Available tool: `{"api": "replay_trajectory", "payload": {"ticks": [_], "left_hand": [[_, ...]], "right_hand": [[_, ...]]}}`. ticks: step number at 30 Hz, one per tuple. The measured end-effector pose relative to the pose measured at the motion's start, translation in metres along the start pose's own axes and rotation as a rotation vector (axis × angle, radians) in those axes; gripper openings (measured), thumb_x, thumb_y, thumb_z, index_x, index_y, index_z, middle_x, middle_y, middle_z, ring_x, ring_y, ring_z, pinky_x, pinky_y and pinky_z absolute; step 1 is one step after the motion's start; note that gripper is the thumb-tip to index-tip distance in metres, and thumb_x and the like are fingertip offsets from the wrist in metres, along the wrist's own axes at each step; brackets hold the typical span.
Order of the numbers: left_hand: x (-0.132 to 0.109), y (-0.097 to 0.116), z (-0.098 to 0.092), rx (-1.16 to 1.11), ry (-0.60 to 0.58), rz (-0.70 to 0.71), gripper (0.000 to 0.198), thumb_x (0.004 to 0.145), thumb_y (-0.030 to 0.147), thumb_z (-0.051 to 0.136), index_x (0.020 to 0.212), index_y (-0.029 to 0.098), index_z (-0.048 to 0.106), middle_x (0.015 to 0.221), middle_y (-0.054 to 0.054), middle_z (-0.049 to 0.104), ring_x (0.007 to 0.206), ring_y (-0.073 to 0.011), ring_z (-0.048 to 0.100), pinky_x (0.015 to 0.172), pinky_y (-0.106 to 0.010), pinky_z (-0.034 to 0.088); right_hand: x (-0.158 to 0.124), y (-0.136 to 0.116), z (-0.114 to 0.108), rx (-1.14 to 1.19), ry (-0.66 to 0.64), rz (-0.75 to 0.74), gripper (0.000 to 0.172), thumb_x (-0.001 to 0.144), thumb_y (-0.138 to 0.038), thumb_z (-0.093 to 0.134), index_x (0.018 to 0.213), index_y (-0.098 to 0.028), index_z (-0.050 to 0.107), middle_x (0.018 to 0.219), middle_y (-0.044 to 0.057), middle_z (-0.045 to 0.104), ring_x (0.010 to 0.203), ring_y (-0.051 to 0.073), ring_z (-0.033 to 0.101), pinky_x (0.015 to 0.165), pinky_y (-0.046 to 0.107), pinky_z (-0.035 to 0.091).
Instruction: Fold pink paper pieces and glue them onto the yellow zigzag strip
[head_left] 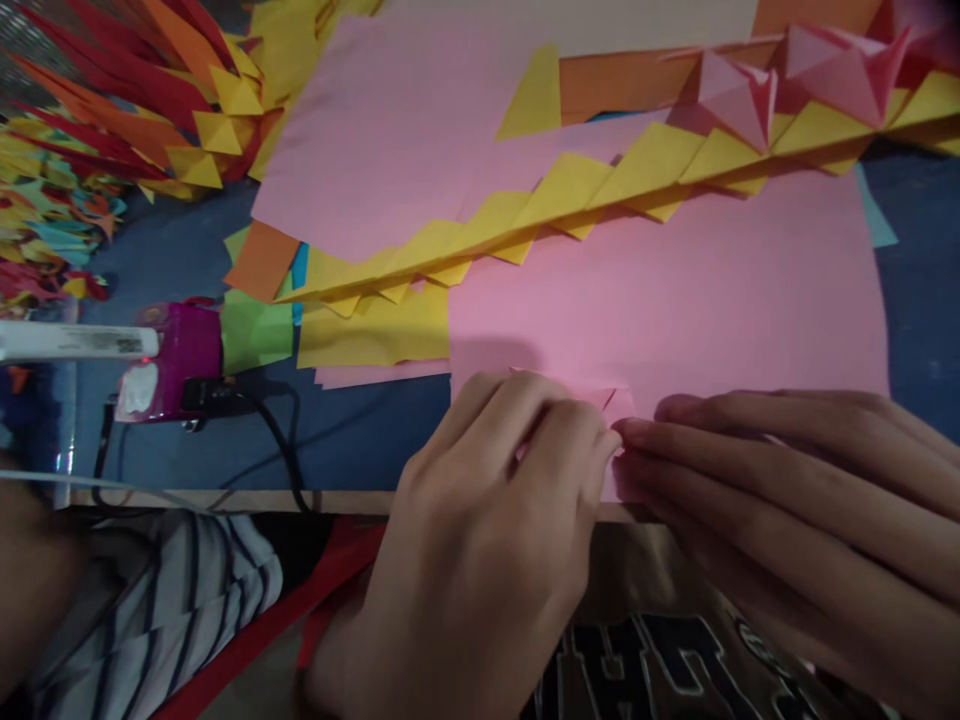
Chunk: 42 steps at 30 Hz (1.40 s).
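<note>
My left hand is curled at the table's front edge, its fingers closed on a small piece of folded pink paper. Fingertips of my right hand meet the same piece from the right, pinching at its edge, with the fingers held together. Most of the small piece is hidden under my hands. Beneath it lies a large pink sheet. A long yellow folded-paper strip with pointed segments runs slantwise across the sheets, beyond my hands.
Pink folded-paper shapes sit by the strip's far right. Red, orange and yellow spiky paper pieces fill the back left. A purple box with a white stick plugged in and a black cable is at left. Another person's striped sleeve shows lower left.
</note>
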<state>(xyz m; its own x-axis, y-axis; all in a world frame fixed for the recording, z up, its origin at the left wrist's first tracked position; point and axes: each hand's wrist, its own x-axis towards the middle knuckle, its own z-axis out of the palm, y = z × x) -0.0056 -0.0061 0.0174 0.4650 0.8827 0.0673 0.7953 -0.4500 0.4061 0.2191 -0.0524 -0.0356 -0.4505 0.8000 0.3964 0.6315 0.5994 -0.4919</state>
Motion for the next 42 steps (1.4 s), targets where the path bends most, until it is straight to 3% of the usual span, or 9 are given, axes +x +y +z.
{"api": "replay_trajectory", "payload": {"ticks": [12,30,33,36,39,42], "left_hand": [[0.000,0.004,0.005,0.029,0.050,0.007,0.018,0.109,0.017,0.062,0.094,0.021,0.072,0.099,0.001,0.072,0.096,-0.0180,0.068,0.089,-0.038,0.057],[0.000,0.003,0.004,0.060,0.019,0.006,0.019,0.110,0.019,0.060,0.097,0.022,0.074,0.099,-0.001,0.074,0.097,-0.0191,0.070,0.090,-0.037,0.060],[-0.001,0.000,0.004,0.035,0.025,0.013,0.018,0.110,0.020,0.062,0.096,0.022,0.073,0.099,0.000,0.074,0.097,-0.0173,0.070,0.088,-0.034,0.060],[-0.004,-0.008,0.007,-0.022,0.112,0.027,0.005,0.107,0.021,0.069,0.106,0.021,0.073,0.104,0.001,0.074,0.099,-0.0129,0.070,0.091,-0.026,0.060],[-0.014,-0.020,0.011,-0.061,0.183,0.147,0.012,0.106,0.014,0.068,0.116,0.018,0.074,0.113,-0.001,0.075,0.109,-0.0106,0.071,0.103,-0.021,0.058],[-0.025,-0.032,0.014,-0.007,0.175,0.364,0.021,0.106,0.011,0.063,0.122,0.014,0.076,0.125,-0.004,0.077,0.123,-0.0162,0.070,0.112,-0.026,0.057]], "right_hand": [[0.000,0.001,-0.001,-0.025,-0.023,-0.028,0.036,0.103,-0.012,0.067,0.137,-0.019,0.075,0.146,0.000,0.072,0.136,0.028,0.065,0.111,0.049,0.053],[0.004,-0.008,0.003,-0.008,0.032,0.088,0.034,0.101,-0.012,0.072,0.133,-0.024,0.077,0.138,-0.004,0.077,0.131,0.025,0.068,0.109,0.048,0.054],[0.004,-0.009,0.004,-0.011,0.054,0.094,0.029,0.101,-0.012,0.072,0.128,-0.023,0.079,0.137,-0.003,0.078,0.129,0.025,0.069,0.111,0.048,0.052],[0.002,-0.006,0.004,-0.031,0.030,0.025,0.030,0.102,-0.012,0.072,0.130,-0.021,0.078,0.141,-0.001,0.075,0.132,0.026,0.068,0.113,0.050,0.052],[0.000,-0.002,0.002,-0.034,-0.001,-0.015,0.035,0.102,-0.014,0.072,0.136,-0.021,0.075,0.146,-0.003,0.073,0.136,0.026,0.066,0.113,0.049,0.054],[0.000,0.001,0.002,-0.039,0.003,-0.034,0.035,0.102,-0.014,0.071,0.136,-0.020,0.075,0.148,-0.003,0.071,0.137,0.026,0.065,0.112,0.049,0.054]]}}
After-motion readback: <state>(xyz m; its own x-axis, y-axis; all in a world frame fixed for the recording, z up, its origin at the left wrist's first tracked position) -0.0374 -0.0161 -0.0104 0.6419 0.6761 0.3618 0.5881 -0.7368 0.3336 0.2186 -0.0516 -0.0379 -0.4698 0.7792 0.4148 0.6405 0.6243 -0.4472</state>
